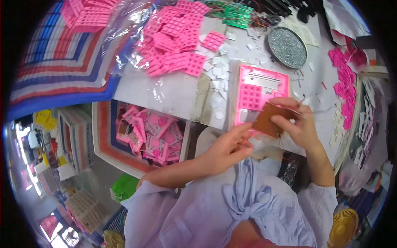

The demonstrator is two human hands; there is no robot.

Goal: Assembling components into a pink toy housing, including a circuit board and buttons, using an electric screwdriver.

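My right hand (pixel 297 124) grips a brown circuit board (pixel 269 119), its thumb on the board's flat face and its fingers behind the edge. The board is tilted above the lower part of a pink plastic calculator case (pixel 265 78), which lies on the table with a grid of key openings and a silvery strip showing. Beside the board's lower left corner is my left hand (pixel 229 146), fingers loosely bent and apart, holding nothing that I can see. Whether its fingertips touch the board or case I cannot tell. Thin wires show around the board.
Pink keypad pieces (pixel 173 37) are heaped at the far left, with small white squares (pixel 217 70) nearby. A round tin of small metal parts (pixel 287 47) and green circuit boards (pixel 237 15) stand at the back. Left below the tabletop, a bin (pixel 107 155) contains pink cases. Pink strings (pixel 345 87) lie right.
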